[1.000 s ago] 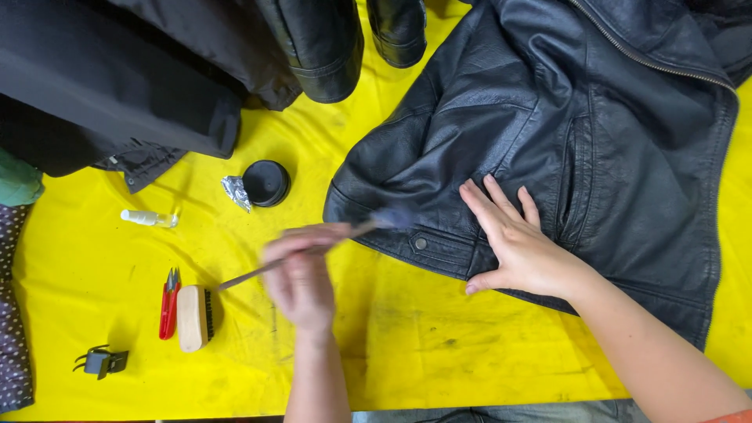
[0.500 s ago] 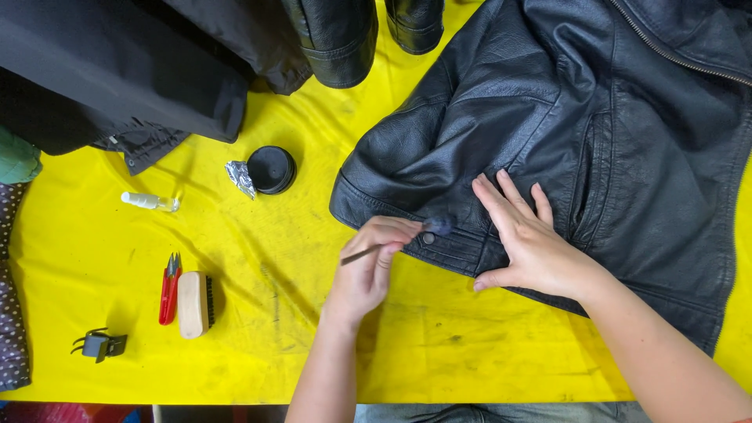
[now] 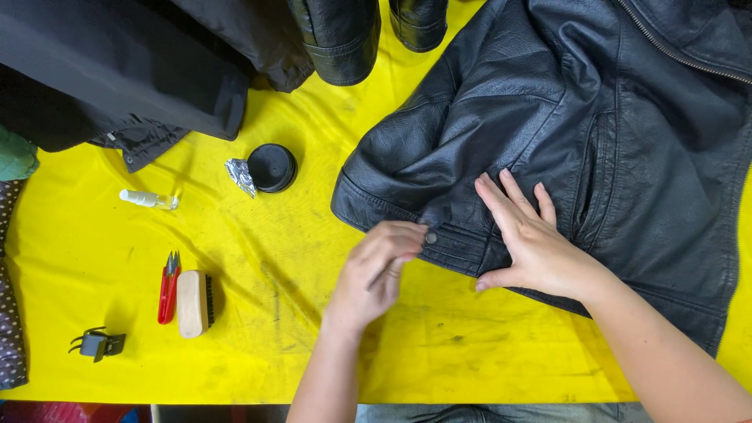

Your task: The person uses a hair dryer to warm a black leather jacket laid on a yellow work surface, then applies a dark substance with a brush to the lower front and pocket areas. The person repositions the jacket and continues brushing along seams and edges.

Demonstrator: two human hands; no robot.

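A black leather jacket (image 3: 627, 141) lies spread over the right half of a yellow table cover (image 3: 258, 337). My right hand (image 3: 533, 243) lies flat on the jacket's lower front with its fingers spread, holding nothing. At the hem band, my left hand (image 3: 376, 270) has its fingertips bunched beside a metal snap button (image 3: 431, 236). A thin dark handle shows between its fingers; the brush's tip is hidden under the hand, which is slightly blurred.
A round black tin (image 3: 272, 167) and a foil scrap (image 3: 241, 176) sit left of the jacket. Further left are a small white bottle (image 3: 147, 200), red snips (image 3: 168, 287), a wooden brush (image 3: 192, 303) and a black clip (image 3: 98, 343). Black boots (image 3: 337, 39) and dark garments (image 3: 117, 70) line the far edge.
My left hand carried the thin brush up and right from the bare yellow cover to the jacket's hem by the snap. My right hand stayed flat on the jacket.
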